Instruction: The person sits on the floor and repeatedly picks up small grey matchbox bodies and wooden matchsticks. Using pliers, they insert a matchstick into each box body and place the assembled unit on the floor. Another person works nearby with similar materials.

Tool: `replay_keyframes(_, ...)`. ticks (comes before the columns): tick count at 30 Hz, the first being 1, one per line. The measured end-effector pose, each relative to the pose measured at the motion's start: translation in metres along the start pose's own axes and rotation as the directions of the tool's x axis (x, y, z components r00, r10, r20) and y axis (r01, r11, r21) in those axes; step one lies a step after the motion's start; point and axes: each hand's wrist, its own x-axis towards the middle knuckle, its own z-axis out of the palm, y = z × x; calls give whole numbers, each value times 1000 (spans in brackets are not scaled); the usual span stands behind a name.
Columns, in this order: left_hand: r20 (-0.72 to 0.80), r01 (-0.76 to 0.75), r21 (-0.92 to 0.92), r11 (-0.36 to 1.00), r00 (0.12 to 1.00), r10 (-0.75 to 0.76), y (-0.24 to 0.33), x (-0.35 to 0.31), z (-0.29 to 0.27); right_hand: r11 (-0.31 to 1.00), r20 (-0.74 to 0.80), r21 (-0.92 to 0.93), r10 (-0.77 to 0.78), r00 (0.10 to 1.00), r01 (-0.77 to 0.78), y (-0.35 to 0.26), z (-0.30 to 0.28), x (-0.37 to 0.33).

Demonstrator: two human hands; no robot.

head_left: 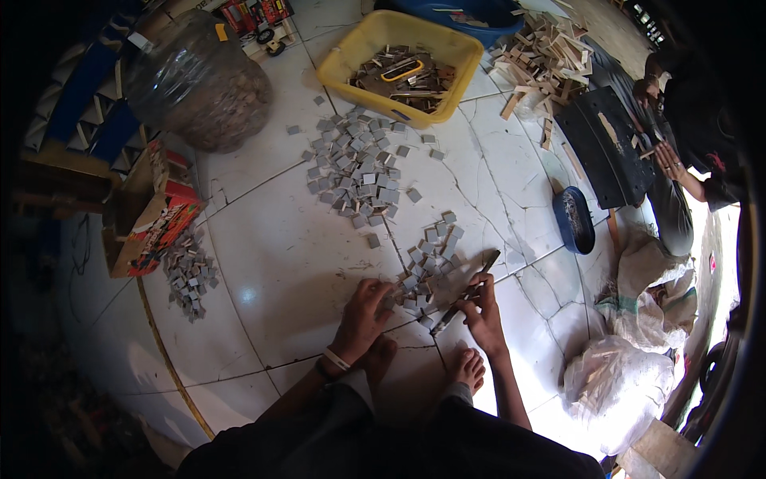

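My left hand (365, 316) is low over the tiled floor, fingers curled together at the near-left edge of a small pile of grey square pieces (431, 254). What sits between its fingertips is too small to make out. To the right of that pile, my right hand (484, 318) grips a long, thin dark strip (444, 321), which slants from near left to far right. Farther off lies a larger heap of similar grey squares (351, 168). My bare feet (467, 369) rest on the floor between my forearms.
A yellow tub (329, 73) of scraps stands ahead, with a blue basin (467, 32) behind it. Wood offcuts (550, 52), a blue oval dish (573, 219) and plastic bags (618, 383) lie rightward, near another person's hand (670, 162). Leftward are a filled clear bag (207, 96) and cardboard box (152, 215).
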Motion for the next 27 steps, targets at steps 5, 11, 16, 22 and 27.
replay_keyframes(5, 41, 36, -90, 995, 999, -32, -1, 1, -10, 940, -95, 338, 92, 991, -55, -8, -15, -9)
replay_keyframes(11, 35, -23, -26, 999, 999, 24, -3, 6, -7, 705, -240, 706, 330, 913, -69, 8, -33, -27)
replay_keyframes(16, -1, -15, -51, 999, 1000, 15, -6, 11, -1, 356, 64, 914, 346, 936, -195, 27, -37, -38)
replay_keyframes(22, 24, -93, 4, 996, 995, 93, -14, 13, -4, 70, 298, 944, 246, 922, -323, 11, -14, -50)
replay_keyframes(27, 4, -91, -12, 996, 996, 91, -19, 21, -18, 120, 274, 928, 422, 864, -352, 8, -5, -43)
